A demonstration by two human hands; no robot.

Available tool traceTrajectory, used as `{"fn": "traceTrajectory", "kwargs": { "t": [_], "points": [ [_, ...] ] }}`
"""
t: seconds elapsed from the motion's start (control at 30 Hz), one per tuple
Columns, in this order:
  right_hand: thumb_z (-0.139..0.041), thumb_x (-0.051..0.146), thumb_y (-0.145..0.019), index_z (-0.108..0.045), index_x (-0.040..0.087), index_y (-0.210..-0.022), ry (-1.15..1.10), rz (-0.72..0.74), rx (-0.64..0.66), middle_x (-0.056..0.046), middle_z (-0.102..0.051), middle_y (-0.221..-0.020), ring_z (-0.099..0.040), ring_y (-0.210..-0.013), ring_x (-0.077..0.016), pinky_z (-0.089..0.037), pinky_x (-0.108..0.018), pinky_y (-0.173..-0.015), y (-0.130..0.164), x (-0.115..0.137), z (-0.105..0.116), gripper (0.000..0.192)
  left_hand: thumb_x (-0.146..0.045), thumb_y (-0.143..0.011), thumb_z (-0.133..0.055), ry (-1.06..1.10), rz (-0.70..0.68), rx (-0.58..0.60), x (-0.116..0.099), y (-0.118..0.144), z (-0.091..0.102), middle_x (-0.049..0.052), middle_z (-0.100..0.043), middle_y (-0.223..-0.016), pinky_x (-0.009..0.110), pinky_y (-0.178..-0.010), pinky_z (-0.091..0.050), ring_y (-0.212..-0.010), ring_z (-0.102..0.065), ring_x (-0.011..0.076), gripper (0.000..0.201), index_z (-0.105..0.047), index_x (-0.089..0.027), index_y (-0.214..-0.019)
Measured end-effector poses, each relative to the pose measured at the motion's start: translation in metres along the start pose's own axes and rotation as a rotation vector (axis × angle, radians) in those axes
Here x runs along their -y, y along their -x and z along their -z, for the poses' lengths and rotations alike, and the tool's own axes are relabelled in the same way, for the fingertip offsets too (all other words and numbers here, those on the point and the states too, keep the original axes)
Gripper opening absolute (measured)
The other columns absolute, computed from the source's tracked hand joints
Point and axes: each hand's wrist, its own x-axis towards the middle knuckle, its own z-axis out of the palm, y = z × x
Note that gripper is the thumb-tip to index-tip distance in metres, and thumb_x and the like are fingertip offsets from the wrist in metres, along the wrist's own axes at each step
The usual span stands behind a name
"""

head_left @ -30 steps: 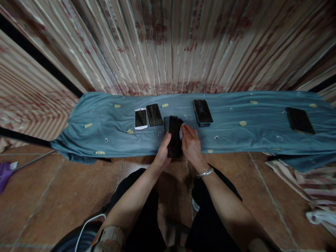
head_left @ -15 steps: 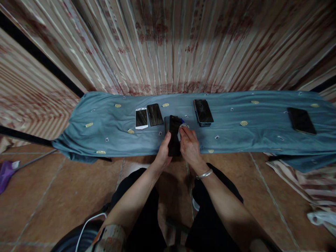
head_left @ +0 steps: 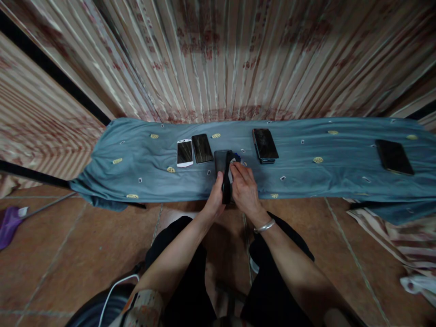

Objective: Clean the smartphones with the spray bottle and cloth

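Note:
My left hand (head_left: pixel 214 196) is closed around the lower left side of a black phone (head_left: pixel 225 187), which is turned nearly on edge. My right hand (head_left: pixel 244 187) has its fingers bent over a small whitish cloth (head_left: pixel 232 165) pressed to the phone's right side. Just behind lies another dark phone (head_left: pixel 221 160) on the blue cloth cover, partly hidden. A small dark blue item (head_left: pixel 237 157) shows beyond my right fingertips; its kind is unclear. To the left rest a white phone (head_left: pixel 185 154) and a black phone (head_left: pixel 202 149), side by side.
A stack of phones (head_left: pixel 265 144) stands right of my hands, its top screen cracked-looking. Farther right lies a dark tablet-like device (head_left: pixel 395 157). The blue cloth (head_left: pixel 156 181) covers a narrow table against a striped curtain (head_left: pixel 218 68). A purple broom head (head_left: pixel 9 227) is at floor left.
The phone in my left hand has been rolled from showing its broad face to nearly on edge. My right hand, with the whitish cloth, has stayed against it, shifting slightly.

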Motion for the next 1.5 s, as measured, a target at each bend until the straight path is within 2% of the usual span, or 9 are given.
{"fn": "traceTrajectory", "kwargs": {
  "t": [0.33, 0.5, 0.63, 0.8, 1.03, 1.27, 1.5],
  "points": [
    [-0.036, 0.013, -0.098, -0.058, 0.014, -0.139, 0.0, 0.111, -0.044, -0.016, -0.062, -0.136, -0.058, -0.121, -0.0266, -0.05, -0.048, -0.107, 0.002, 0.004, 0.003, 0.046, -0.039, -0.102, -0.041, -0.029, -0.029, -0.062, -0.002, 0.001, -0.003, 0.01, -0.072, -0.126, 0.033, -0.119, -0.033, -0.136, -0.053, 0.0221, 0.045, -0.069, -0.012, -0.123],
    [-0.036, 0.011, -0.098, -0.057, 0.016, -0.14, -0.008, 0.11, -0.024, -0.014, -0.062, -0.137, -0.058, -0.121, -0.026, -0.049, -0.049, -0.108, 0.004, 0.01, 0.004, 0.047, -0.043, -0.099, -0.048, -0.008, -0.032, -0.058, -0.003, 0.002, -0.002, 0.011, -0.073, -0.121, 0.033, -0.117, -0.036, -0.132, -0.056, 0.0235, 0.045, -0.07, -0.011, -0.122],
    [-0.036, 0.01, -0.098, -0.056, 0.015, -0.141, -0.013, 0.139, -0.006, -0.014, -0.063, -0.136, -0.058, -0.122, -0.0256, -0.05, -0.049, -0.108, 0.009, 0.013, 0.003, 0.047, -0.046, -0.099, -0.046, 0.006, -0.026, -0.078, -0.006, 0.002, 0.0, 0.01, -0.075, -0.117, 0.032, -0.115, -0.038, -0.131, -0.057, 0.0231, 0.046, -0.072, -0.012, -0.117],
    [-0.037, 0.011, -0.099, -0.052, 0.016, -0.145, -0.055, 0.163, 0.009, -0.015, -0.061, -0.138, -0.057, -0.124, -0.0263, -0.052, -0.047, -0.107, 0.016, 0.018, -0.001, 0.049, -0.054, -0.092, -0.056, 0.021, 0.014, -0.117, -0.011, 0.001, 0.003, 0.009, -0.076, -0.112, 0.032, -0.111, -0.043, -0.124, -0.062, 0.0246, 0.048, -0.074, -0.014, -0.112],
    [-0.038, 0.009, -0.098, -0.045, 0.014, -0.149, -0.04, 0.258, 0.01, -0.017, -0.06, -0.14, -0.056, -0.127, -0.0268, -0.053, -0.046, -0.106, 0.023, 0.019, -0.003, 0.051, -0.058, -0.091, -0.054, 0.0, 0.064, -0.242, -0.014, 0.003, 0.001, 0.009, -0.077, -0.093, 0.033, -0.104, -0.049, -0.116, -0.067, 0.0247, 0.048, -0.075, -0.015, -0.087],
    [-0.038, 0.007, -0.097, -0.046, 0.015, -0.149, -0.016, 0.214, -0.019, -0.017, -0.063, -0.136, -0.058, -0.125, -0.0265, -0.054, -0.047, -0.105, 0.022, 0.011, -0.009, 0.053, -0.045, -0.089, -0.063, 0.051, -0.047, -0.211, -0.017, -0.002, 0.003, 0.008, -0.078, -0.095, 0.031, -0.107, -0.047, -0.115, -0.067, 0.0226, 0.033, -0.074, -0.014, -0.087],
    [-0.038, 0.007, -0.096, -0.05, 0.014, -0.146, 0.026, 0.177, -0.011, -0.018, -0.063, -0.135, -0.059, -0.123, -0.0279, -0.054, -0.049, -0.104, 0.021, 0.002, -0.011, 0.052, -0.037, -0.092, -0.06, 0.055, -0.051, -0.14, -0.024, 0.001, 0.004, 0.01, -0.078, -0.097, 0.036, -0.108, -0.047, -0.114, -0.068, 0.0239, 0.028, -0.075, -0.013, -0.092]
  ]
}}
